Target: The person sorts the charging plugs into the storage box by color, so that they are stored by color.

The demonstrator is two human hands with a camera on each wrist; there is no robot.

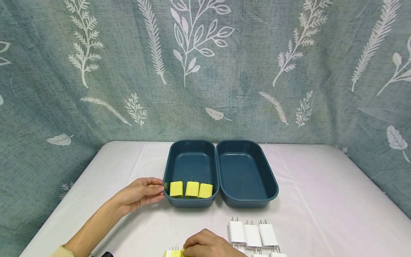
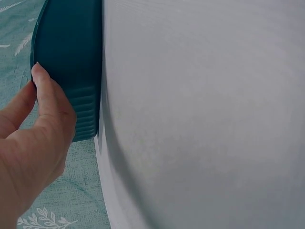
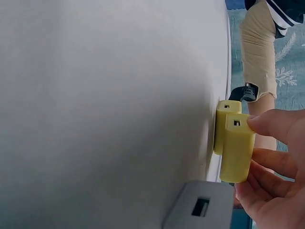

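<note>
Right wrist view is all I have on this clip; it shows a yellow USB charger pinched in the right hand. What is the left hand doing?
Observer: The left hand grips the outer rim of the left dark-blue tray.
Operator: Is anything in that tray?
Observer: Three yellow USB chargers, side by side at its near end.
Operator: And beside the right hand?
Observer: The head view shows a row of three white USB chargers to its right, prongs pointing away from the person.
</note>
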